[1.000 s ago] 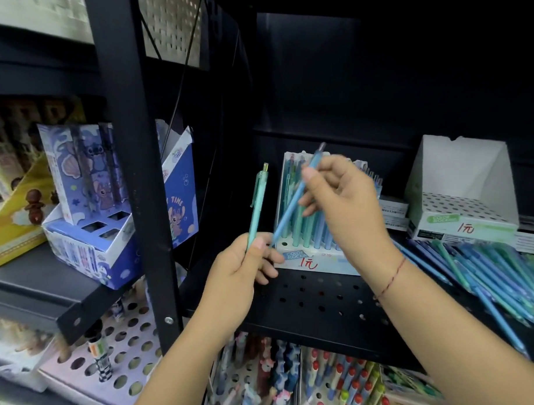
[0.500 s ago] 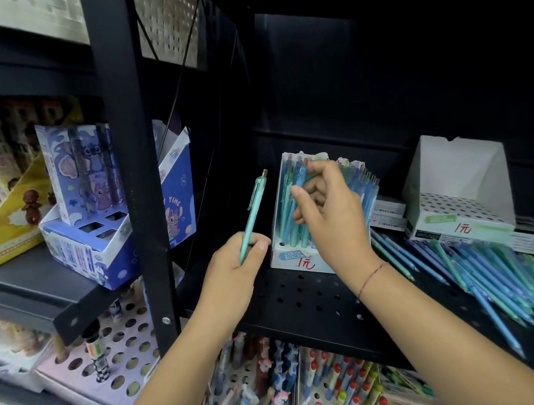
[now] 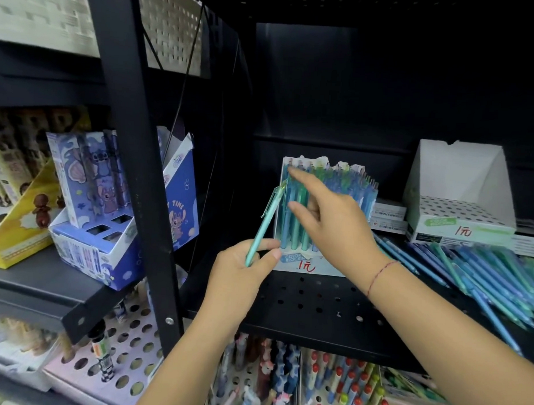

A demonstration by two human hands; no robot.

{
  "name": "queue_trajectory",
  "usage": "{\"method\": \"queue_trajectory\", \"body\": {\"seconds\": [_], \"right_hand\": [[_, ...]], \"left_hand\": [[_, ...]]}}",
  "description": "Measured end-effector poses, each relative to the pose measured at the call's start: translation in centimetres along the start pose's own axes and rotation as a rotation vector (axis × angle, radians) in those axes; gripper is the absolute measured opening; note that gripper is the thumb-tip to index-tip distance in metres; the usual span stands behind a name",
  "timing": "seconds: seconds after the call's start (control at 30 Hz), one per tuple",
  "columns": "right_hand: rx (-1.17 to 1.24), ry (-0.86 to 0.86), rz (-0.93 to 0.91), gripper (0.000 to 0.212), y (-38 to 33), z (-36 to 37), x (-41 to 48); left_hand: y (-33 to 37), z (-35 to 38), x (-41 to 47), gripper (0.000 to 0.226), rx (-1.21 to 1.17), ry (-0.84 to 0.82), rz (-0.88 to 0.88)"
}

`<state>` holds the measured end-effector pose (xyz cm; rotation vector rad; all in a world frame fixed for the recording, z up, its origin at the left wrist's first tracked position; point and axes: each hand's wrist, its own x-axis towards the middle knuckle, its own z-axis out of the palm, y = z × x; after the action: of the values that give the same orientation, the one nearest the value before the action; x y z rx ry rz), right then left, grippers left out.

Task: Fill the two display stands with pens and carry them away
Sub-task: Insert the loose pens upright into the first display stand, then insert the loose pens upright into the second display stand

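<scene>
A white display stand (image 3: 310, 264) packed with blue and green pens stands on the black shelf (image 3: 310, 304) in the middle. My left hand (image 3: 242, 271) pinches one teal pen (image 3: 266, 220), held upright just left of the stand. My right hand (image 3: 329, 216) is in front of the stand with fingers stretched out, the forefinger touching the pen tops at the left. A second display stand (image 3: 459, 215), white and holding no pens, sits at the right. Several loose blue and green pens (image 3: 475, 270) lie in a pile in front of it.
A black upright post (image 3: 139, 173) divides the shelves. Left of it stand blue cartoon boxes (image 3: 108, 203) and a yellow box (image 3: 20, 221). Small flat boxes (image 3: 388, 217) lie between the two stands. Below the shelf are perforated trays of other pens (image 3: 329, 383).
My right hand put its blue pen into the filled stand, let go, and now spreads its fingers over the pen tops. My left hand keeps holding the teal pen, slightly closer to the stand.
</scene>
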<state>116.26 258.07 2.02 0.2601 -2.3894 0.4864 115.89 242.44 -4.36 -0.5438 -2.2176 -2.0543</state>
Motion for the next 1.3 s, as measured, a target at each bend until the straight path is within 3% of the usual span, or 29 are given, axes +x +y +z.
{"method": "queue_trajectory", "body": {"seconds": [0.17,0.3,0.4,0.47,0.57,0.7,0.77,0.9,1.13,1.3], "right_hand": [[0.23,0.095,0.106,0.045,1.8,-2.6,-1.0],[0.152,0.285,0.288,0.032,7.2,-7.3,-2.0],[0.025,0.323,0.433,0.032,12.1,-10.4,-3.1],[-0.092,0.325,0.496,0.041,15.5,-12.1,-4.1],[-0.329,0.29,0.702,0.075,21.9,-13.9,-6.2],[-0.223,0.272,0.914,0.091,27.9,-15.5,-8.8],[-0.103,0.215,0.937,0.087,26.5,-15.6,-8.7],[0.022,0.064,0.888,0.051,23.4,-15.0,-7.6],[0.007,0.068,0.885,0.054,23.4,-14.0,-6.0],[-0.101,0.094,0.91,0.038,23.5,-13.8,-5.0]], "left_hand": [[0.2,0.6,1.1,0.015,0.08,-0.063,-0.045],[0.5,1.2,2.5,0.014,0.167,-0.079,-0.062],[0.4,1.6,3.1,0.008,0.21,-0.088,-0.052],[0.3,1.8,3.3,0.009,0.219,-0.06,-0.039],[0.1,2.2,3.5,0.014,0.24,-0.015,-0.056],[-0.1,2.5,3.6,0.016,0.287,0.02,-0.062],[0.0,2.6,3.5,0.014,0.301,0.043,-0.058],[0.4,2.8,3.2,0.015,0.298,0.085,-0.061],[0.7,2.6,3.0,0.016,0.313,0.11,-0.055],[0.8,2.0,2.9,0.016,0.324,0.166,-0.046]]}}
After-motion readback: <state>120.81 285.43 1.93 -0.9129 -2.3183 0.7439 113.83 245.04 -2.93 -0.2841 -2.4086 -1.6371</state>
